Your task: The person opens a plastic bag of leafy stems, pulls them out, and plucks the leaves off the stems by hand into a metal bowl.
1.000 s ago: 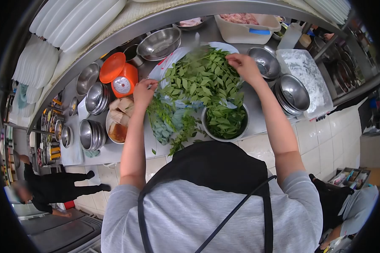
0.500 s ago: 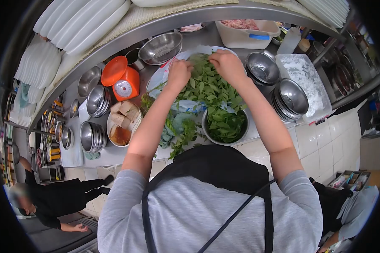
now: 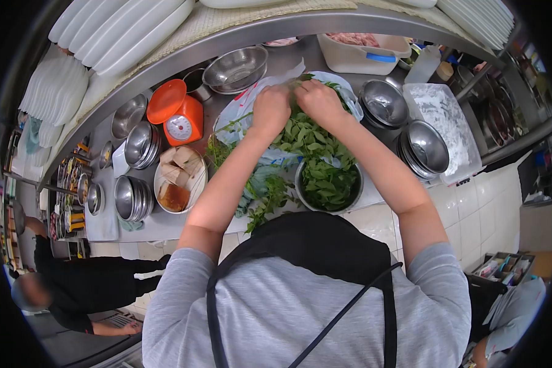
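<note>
Leafy green stems (image 3: 313, 136) lie heaped on a pale plastic bag (image 3: 242, 105) at the middle of the counter. Over the far side of this heap, my left hand (image 3: 272, 110) has its fingers closed, slightly blurred; a thin green stem runs out leftward beside it. Close by on the right, my right hand (image 3: 318, 101) pinches the greens, its fingertips partly hidden. Loose leaves fill a steel bowl (image 3: 360, 189) at the near edge. More sprigs (image 3: 267, 193) hang at the counter's front, left of that bowl.
An orange scale (image 3: 187, 122), a white bowl of brown-edged chunks (image 3: 179, 178) and stacked steel bowls (image 3: 134, 199) stand left. Right are more steel bowls (image 3: 428, 147) and a white-powdered tray (image 3: 451, 132). A plate-laden shelf (image 3: 288, 23) overhangs the back. Two other people stand nearby.
Both hands have shifted, the right one leftward, and now sit closer together over the heap. A thin stem shows left of my left hand. The person at left has moved an arm.
</note>
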`<state>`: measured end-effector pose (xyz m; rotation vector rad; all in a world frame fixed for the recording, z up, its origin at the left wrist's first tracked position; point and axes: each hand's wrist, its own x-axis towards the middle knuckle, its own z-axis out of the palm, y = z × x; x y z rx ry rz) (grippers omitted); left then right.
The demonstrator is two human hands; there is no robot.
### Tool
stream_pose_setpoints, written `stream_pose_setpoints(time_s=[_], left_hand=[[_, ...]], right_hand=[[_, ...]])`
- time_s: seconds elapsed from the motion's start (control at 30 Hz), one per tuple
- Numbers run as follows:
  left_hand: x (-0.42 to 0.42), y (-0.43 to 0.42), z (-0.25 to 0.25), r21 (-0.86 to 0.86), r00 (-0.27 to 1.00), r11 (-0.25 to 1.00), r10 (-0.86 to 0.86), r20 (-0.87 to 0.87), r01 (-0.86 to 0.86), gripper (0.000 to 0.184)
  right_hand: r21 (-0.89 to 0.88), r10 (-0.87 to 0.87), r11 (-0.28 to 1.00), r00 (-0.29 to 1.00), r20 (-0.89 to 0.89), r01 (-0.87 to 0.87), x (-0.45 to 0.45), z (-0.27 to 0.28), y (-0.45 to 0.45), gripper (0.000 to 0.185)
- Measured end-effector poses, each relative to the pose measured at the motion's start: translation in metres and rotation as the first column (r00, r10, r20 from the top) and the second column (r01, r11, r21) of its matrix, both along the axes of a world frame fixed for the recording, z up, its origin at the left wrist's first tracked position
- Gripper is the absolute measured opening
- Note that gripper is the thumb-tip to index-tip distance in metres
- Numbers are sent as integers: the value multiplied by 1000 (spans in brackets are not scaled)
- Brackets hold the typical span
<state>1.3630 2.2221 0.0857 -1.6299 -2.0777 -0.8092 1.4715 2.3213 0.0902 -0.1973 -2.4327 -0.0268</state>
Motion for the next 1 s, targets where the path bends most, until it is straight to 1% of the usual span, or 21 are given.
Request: stream_pose_setpoints(time_s=[0.1,0.13,0.17,0.2,0.23,0.27,0.3,0.33,0.4,0.47,0.5,0.57,0.6,0.63,0.67,0.7,0.77,0.83,0.87,0.93,1.0], left_hand=[[5,2,2,62,997,998,26,75,-31,7],[7,2,3,92,988,995,20,156,-35,7],[9,3,3,120,972,992,12,235,-41,7],[12,6,1,119,972,992,14,234,-42,7],[16,9,0,152,947,985,25,319,-77,7],[18,10,-1,182,915,977,32,402,-114,8],[16,11,-1,182,916,977,33,401,-115,8],[13,12,-1,172,916,981,9,401,-85,7],[3,11,-5,160,915,986,-13,402,-56,7],[-9,9,-13,131,952,987,-128,279,95,7],[-8,7,-10,129,952,987,-127,280,93,7],[-7,4,-4,15,879,997,-78,471,80,9],[-9,7,-10,16,879,997,-76,471,78,9],[-13,13,-20,100,739,990,-141,658,100,11],[-16,18,-29,187,557,977,-212,803,102,12],[-12,17,-27,186,557,977,-210,803,101,12],[-6,16,-22,252,405,963,-267,874,90,13],[-9,17,-22,191,416,976,-217,883,103,13],[-11,17,-21,131,427,985,-168,888,115,14],[-15,18,-19,123,403,986,-160,901,116,13],[-16,17,-19,117,379,986,-154,912,118,14]], right_hand=[[-59,-13,998,998,-62,10,-2,-3,2,7],[-59,-12,998,998,-62,8,-3,-3,2,7],[-148,-47,988,995,-92,33,-4,-4,1,7],[-238,-85,970,989,-119,55,-5,-3,-1,8],[-239,-84,970,989,-119,53,-6,-2,-1,8],[-315,-88,948,987,-138,40,-7,-1,-1,8],[-387,-94,922,983,-157,26,-9,0,0,8],[-387,-93,922,983,-157,25,-9,-1,2,8],[-272,-19,962,992,-124,-16,-7,-1,7,8],[-242,14,970,995,-97,-38,-4,-1,10,7],[-210,46,976,997,-69,-59,-3,1,10,8],[-231,5,973,997,-77,-22,-4,3,6,8],[-251,-37,968,996,-84,15,-5,3,4,8],[-250,-35,968,996,-84,13,-7,2,3,8],[-314,-49,949,994,-94,17,-9,1,2,9],[-377,-65,926,993,-102,22,-10,2,0,11],[-420,-37,907,991,-129,-21,-6,5,-2,12],[-464,-11,884,988,-156,-63,-4,3,-1,13],[-434,11,897,987,-163,-82,-4,-2,4,12],[-404,33,909,985,-169,-100,-10,-10,12,12],[-311,95,940,983,-159,-141,-16,-11,17,12]])
